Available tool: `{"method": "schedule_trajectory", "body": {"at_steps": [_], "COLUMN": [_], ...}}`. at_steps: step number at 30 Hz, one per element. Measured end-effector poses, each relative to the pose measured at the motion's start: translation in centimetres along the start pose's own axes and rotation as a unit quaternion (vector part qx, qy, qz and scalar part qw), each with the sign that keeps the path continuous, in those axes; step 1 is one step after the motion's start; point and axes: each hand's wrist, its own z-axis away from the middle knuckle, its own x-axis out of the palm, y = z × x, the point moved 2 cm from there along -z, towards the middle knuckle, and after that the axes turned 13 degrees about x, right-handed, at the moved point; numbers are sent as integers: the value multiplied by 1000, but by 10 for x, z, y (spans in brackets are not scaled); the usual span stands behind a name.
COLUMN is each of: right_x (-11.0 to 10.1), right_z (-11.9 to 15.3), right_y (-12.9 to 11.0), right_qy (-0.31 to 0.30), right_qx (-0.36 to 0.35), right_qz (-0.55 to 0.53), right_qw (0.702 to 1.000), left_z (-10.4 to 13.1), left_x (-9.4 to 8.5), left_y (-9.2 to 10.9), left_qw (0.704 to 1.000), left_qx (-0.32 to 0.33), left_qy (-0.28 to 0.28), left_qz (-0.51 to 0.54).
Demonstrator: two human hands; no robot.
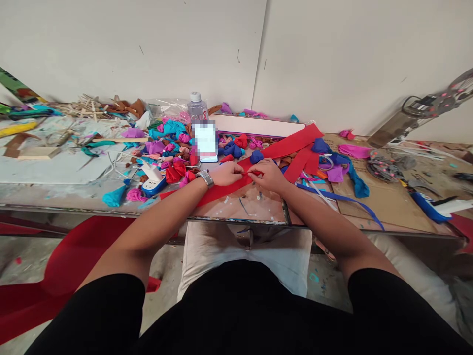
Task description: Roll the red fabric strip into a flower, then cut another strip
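Note:
My left hand [226, 173], with a metal watch [205, 178] on its wrist, is closed in a pinch above the table. My right hand [269, 176] meets it fingertip to fingertip. Between them is a small piece of red crepe paper [257, 174], mostly covered by the fingers. Under both hands runs a long red crepe paper strip [295, 142], slanting up to the right. A dark blue crumpled paper piece [256, 157] lies just beyond my fingers. Close to my left hand stands a lit phone [206, 142], its screen blurred.
A plastic bottle [197, 108] stands behind the phone. Rolled paper flowers [177, 172] crowd the left, beside a power strip [153, 185]. Cardboard [388, 207], a blue tape dispenser [430, 206] and a dark tumbler [395, 123] are on the right. A wall [166, 49] borders the table's back.

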Motion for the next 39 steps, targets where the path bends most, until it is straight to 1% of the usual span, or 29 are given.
{"method": "schedule_trajectory", "body": {"at_steps": [5, 11, 14, 19, 26, 33, 39], "right_x": [1, 0, -1, -1, -1, -2, -1], "right_z": [0, 0, 1, 1, 1, 1, 1], "right_y": [1, -2, -3, -3, -3, -3, -2], "right_qy": [0, 8, 16, 12, 5, 24, 25], "right_qx": [-13, -26, -39, -47, -39, -31, -18], "right_qz": [-7, -2, -7, -16, -21, -15, -11], "right_qw": [1000, 1000, 999, 999, 999, 999, 999], "left_z": [0, -1, -1, -1, -3, -1, -3], "left_x": [0, 2, 2, 1, 1, 1, 2], "left_y": [-1, -3, -3, 0, -4, -4, -2], "left_qw": [1000, 999, 998, 996, 997, 998, 996], "left_qx": [-7, -10, -13, -29, -20, -29, -9], "left_qy": [-2, 6, 13, 15, 44, 32, 46], "left_qz": [6, 41, 55, 78, 61, 51, 79]}}
